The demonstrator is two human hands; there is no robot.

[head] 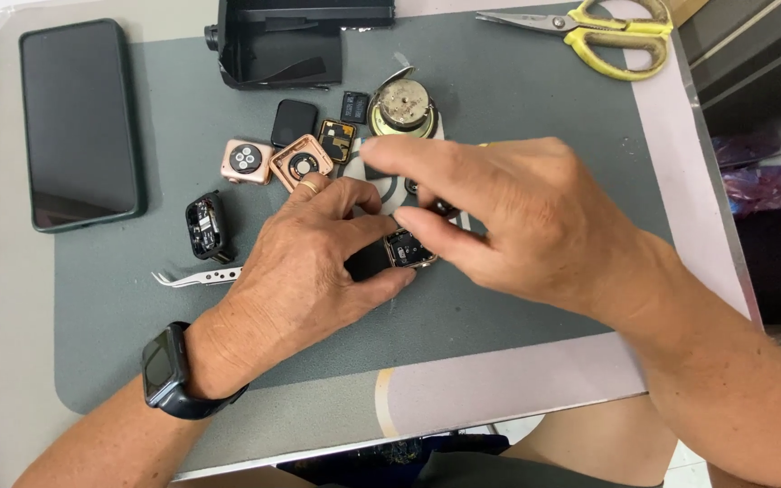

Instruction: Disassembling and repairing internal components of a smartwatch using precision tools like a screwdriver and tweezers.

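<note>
Hands meet over grey mat (517, 307) on tabletop. Left hand (305, 271), black smartwatch on wrist (166, 369), pinches small square silver watch case with exposed internals (408, 248) between thumb and fingers, grip closed on it, at mat centre. Right hand (508, 217) above case, thumb tip touching its edge, forefinger extended, grip open. Metal tweezers (196, 277) just beside left hand. Rose-gold watch cases (273, 163) near, beyond fingers. Dark smartphone (79, 122) far left; yellow-handled scissors (603, 29) well apart, top right.

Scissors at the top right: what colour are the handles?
Yellow handles on the scissors, with bare metal blades; the head view shows them.
</note>
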